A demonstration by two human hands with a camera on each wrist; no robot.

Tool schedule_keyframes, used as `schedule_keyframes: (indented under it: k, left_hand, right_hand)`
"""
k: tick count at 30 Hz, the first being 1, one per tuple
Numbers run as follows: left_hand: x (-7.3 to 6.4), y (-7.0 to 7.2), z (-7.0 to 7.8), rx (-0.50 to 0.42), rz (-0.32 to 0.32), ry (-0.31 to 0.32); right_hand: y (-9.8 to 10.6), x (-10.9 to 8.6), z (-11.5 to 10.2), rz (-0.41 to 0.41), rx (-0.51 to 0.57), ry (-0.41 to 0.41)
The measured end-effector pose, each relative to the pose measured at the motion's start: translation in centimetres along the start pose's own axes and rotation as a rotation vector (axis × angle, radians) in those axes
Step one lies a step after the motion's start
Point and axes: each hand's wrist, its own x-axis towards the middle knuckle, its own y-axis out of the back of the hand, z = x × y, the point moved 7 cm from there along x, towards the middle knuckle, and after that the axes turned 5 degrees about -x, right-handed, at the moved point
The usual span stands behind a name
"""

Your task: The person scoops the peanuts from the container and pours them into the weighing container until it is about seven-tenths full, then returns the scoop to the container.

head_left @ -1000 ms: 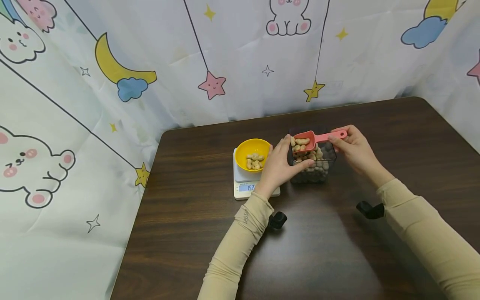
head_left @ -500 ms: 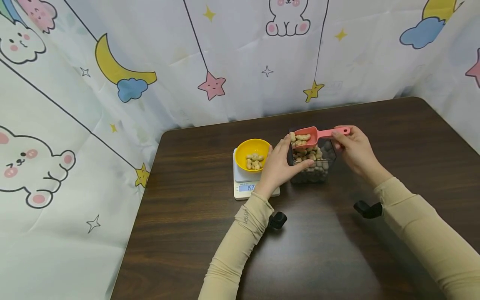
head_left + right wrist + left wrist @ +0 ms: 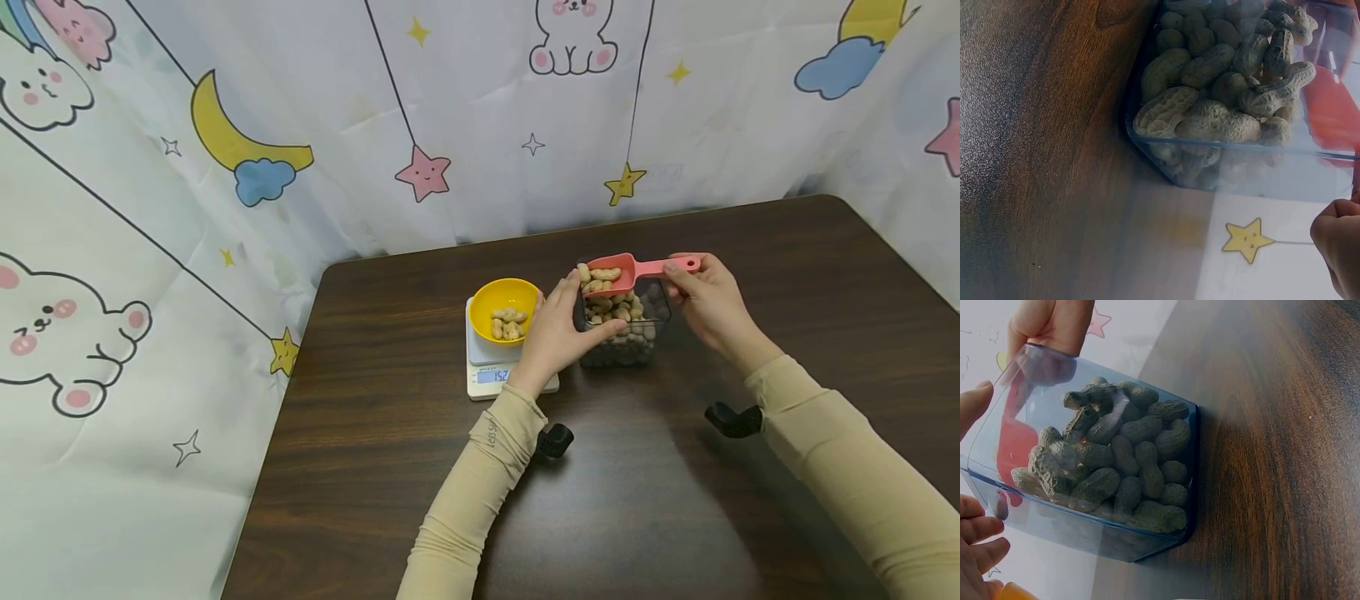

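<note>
My right hand [image 3: 712,304] pinches the handle of a pink scoop [image 3: 647,268]. Several peanuts in their shells [image 3: 604,275] lie in its bowl, over the mouth of a clear plastic container [image 3: 662,321]. More peanuts [image 3: 1141,450] fill the container's lower part. My left hand [image 3: 557,333] holds the container at its left side, thumb across the front and fingers along the left wall. Left of that hand a yellow bowl [image 3: 486,293], with several peanuts in it, stands on a white kitchen scale [image 3: 477,387] whose display is lit.
The dark wooden table [image 3: 360,467] runs out in front and to both sides. A pale curtain with cartoon prints [image 3: 480,100] hangs behind it and at its left. Black wrist-camera mounts [image 3: 735,419] stick out from the sleeves, close above the tabletop.
Between the first two frames the scoop tilted more level and shifted slightly up and right, still loaded with peanuts. Since then it has hardly moved. My left hand stays on the container.
</note>
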Motion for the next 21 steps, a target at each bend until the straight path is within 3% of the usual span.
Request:
schedule_keyframes:
  k: [6,13,21]
  left_hand:
    - [0.09,0.04,-0.04,0.014,0.001,0.001]
    - [0.04,0.08,0.01,0.016,0.001,-0.009]
    - [0.09,0.15,0.1,0.014,-0.009,-0.005]
  right_hand:
    - [-0.03,0.04,-0.03,-0.006,0.01,0.003]
    - [0.09,0.0,0.01,-0.005,0.096,-0.029]
    - [0.2,-0.23,-0.02,-0.012,0.028,-0.024]
